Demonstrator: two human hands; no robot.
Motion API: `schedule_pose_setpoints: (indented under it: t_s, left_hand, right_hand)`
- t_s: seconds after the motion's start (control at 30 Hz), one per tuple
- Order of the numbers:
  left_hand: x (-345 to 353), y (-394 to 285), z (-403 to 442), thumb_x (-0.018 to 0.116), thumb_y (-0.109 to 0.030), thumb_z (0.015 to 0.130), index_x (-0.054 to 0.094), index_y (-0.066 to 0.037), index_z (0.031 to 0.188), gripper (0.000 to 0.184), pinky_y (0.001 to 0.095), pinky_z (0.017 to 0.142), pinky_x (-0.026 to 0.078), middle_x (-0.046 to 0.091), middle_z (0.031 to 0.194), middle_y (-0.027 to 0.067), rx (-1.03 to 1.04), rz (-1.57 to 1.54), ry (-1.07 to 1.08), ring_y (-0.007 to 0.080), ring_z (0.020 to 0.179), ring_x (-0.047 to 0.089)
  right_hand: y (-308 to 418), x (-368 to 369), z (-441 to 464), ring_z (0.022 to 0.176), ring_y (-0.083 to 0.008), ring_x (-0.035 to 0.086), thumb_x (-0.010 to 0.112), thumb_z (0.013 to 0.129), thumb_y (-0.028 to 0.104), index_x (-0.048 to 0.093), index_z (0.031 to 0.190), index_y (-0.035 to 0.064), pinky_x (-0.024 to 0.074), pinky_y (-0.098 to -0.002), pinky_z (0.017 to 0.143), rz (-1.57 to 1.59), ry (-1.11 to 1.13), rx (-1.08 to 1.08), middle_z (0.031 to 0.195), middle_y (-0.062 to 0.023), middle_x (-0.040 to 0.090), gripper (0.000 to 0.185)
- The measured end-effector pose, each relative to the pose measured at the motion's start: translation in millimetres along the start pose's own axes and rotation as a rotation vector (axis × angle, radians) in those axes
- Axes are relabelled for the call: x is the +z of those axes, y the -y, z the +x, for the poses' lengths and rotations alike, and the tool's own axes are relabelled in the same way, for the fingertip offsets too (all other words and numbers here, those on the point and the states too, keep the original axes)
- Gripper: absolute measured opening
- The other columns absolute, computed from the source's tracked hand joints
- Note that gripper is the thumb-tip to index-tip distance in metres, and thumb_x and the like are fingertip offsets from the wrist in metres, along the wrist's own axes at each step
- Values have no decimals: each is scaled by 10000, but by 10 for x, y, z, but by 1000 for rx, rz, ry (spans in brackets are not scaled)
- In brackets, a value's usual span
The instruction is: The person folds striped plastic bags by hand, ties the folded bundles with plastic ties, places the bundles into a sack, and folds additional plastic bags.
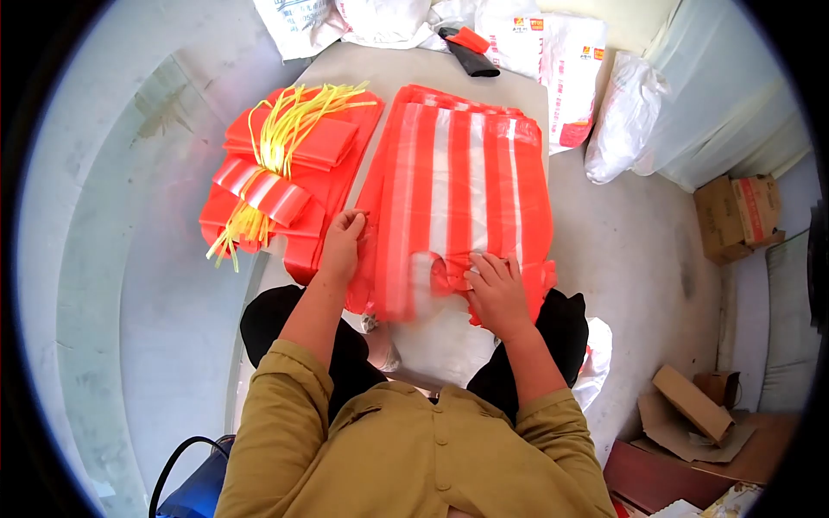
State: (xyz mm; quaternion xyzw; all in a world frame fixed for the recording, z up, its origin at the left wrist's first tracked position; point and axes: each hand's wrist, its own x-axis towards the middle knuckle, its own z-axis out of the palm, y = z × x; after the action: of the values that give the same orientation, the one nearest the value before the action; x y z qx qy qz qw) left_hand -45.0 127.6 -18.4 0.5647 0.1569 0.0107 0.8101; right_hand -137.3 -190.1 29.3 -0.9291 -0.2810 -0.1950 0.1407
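Now the left hand (339, 248) curls by the striped plastic stack (492, 181), right hand (501, 298) bent over it; can't tell either grip's hold. Uneven tugging might skew layers.

White sacks (570, 65) with printed lettering stand along the far end of the table, a black item (471, 59) just beside them with a red piece (468, 40) against it. A plump white bag (623, 116) sits to their right, near a pale curtain (730, 95). Cardboard boxes (730, 220) rest beyond; flattened cardboard (691, 414) lies lower down, and a blue object (197, 490) shows at bottom left.
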Motion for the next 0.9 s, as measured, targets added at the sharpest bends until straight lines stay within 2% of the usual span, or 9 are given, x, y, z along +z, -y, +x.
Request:
schedule_pose_setpoints:
  t_s: [0.13, 0.23, 0.33, 0.4, 0.5, 0.57, 0.67, 0.73, 0.9]
  left_hand:
    - [-32, 23, 5, 611, -205, 1074, 684, -73, 1161, 174, 238, 828, 512, 683, 1090, -10, 7, -16, 36, 86, 945, 620]
    - [-55, 65, 48, 612, -210, 1074, 683, -85, 1146, 160, 236, 803, 523, 679, 1080, -17, 2, -58, 26, 74, 947, 625]
    - [-84, 97, 68, 622, -202, 1058, 685, -82, 1130, 154, 257, 813, 526, 680, 1075, 0, -24, -119, 26, 91, 956, 626]
    - [-111, 74, 77, 674, -193, 1010, 681, -68, 1123, 168, 310, 860, 534, 682, 1085, 37, -42, -70, 31, 152, 997, 636]
    - [222, -168, -263, 749, -129, 881, 682, -44, 1115, 257, 413, 1044, 470, 661, 1220, 151, 837, 905, -89, 315, 1166, 610]
    - [631, -417, -619, 771, -72, 779, 681, -26, 1137, 372, 491, 1137, 402, 622, 1297, 189, 876, 804, 165, 402, 1307, 522]
    - [917, -310, -769, 734, -34, 774, 711, -60, 1124, 352, 507, 1147, 407, 642, 1310, 133, 826, 930, 425, 394, 1358, 502]
    - [991, -188, -762, 730, -24, 778, 734, -87, 1088, 316, 517, 1140, 418, 661, 1297, 106, 821, 946, 454, 405, 1367, 495]
    - [1077, -127, -752, 741, -16, 794, 770, -118, 1005, 236, 523, 1123, 439, 706, 1222, 62, 803, 992, 460, 412, 1371, 492]
  right_hand:
    - [35, -62, 95, 1227, -322, 587, 756, 780, 14, 713, 997, 40, 450, -484, 1061, 151, -34, 80, 1253, -117, 685, 222]
    - [-4, 3, 103, 1117, -294, 649, 718, 866, 74, 725, 1051, 6, 499, -435, 995, 403, -86, 276, 1298, -133, 683, 198]
    - [18, 42, 167, 1100, -171, 643, 668, 966, 53, 702, 1020, -10, 500, -315, 945, 951, -130, 764, 1327, -96, 693, 90]
    - [-6, 43, 217, 1074, -136, 636, 660, 994, 78, 701, 1026, -11, 497, -290, 932, 967, -146, 778, 1347, -96, 686, 103]
    - [20, -10, 304, 1044, -120, 637, 649, 1012, 81, 695, 1039, -14, 503, -278, 923, 933, -149, 766, 1338, -102, 687, 109]
    - [72, -4, 307, 1022, -120, 641, 646, 1014, 74, 691, 1052, -13, 511, -277, 914, 930, -146, 743, 1325, -103, 690, 106]
    - [101, 9, 283, 1052, -170, 644, 661, 994, 72, 696, 1091, -5, 519, -309, 933, 946, -135, 702, 1310, -109, 691, 129]
    - [112, 8, 271, 1164, -271, 646, 688, 953, 77, 713, 1138, 7, 518, -373, 1006, 916, -102, 691, 1299, -129, 691, 199]
    - [255, -222, 386, 1269, -353, 599, 697, 898, 47, 719, 1160, 28, 483, -432, 1076, 655, -164, 480, 1331, -150, 676, 263]
